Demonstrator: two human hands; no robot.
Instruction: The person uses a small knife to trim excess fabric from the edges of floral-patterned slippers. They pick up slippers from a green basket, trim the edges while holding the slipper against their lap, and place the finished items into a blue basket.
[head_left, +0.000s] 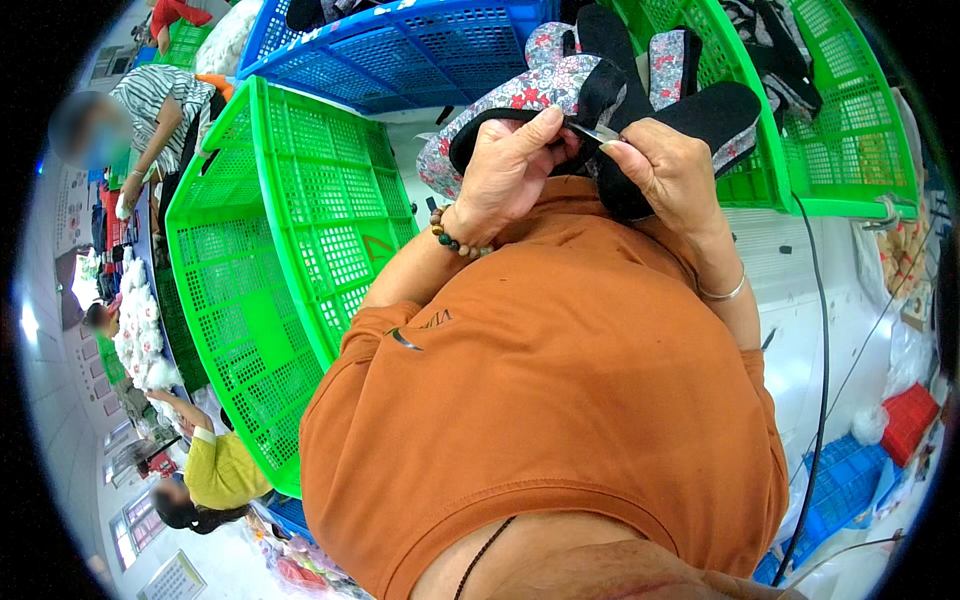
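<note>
My left hand [515, 165] grips a floral-patterned fabric slipper [520, 100] with black lining, thumb pressed against its edge. My right hand [670, 170] holds the black part of the slipper piece [715, 110] and pinches a small metal snipper [595, 132] between the two hands. Both hands are raised in front of my orange shirt [560, 400]. A bead bracelet [455, 238] circles my left wrist and a thin bangle [722, 293] my right. More floral slipper parts [672, 62] stick up behind my hands.
A large green plastic crate [290, 260] stands at my left. A blue crate [400, 50] and another green crate [850, 130] lie ahead. A black cable [822, 330] runs down the right. Other people work at the left; a red box [908, 420] sits lower right.
</note>
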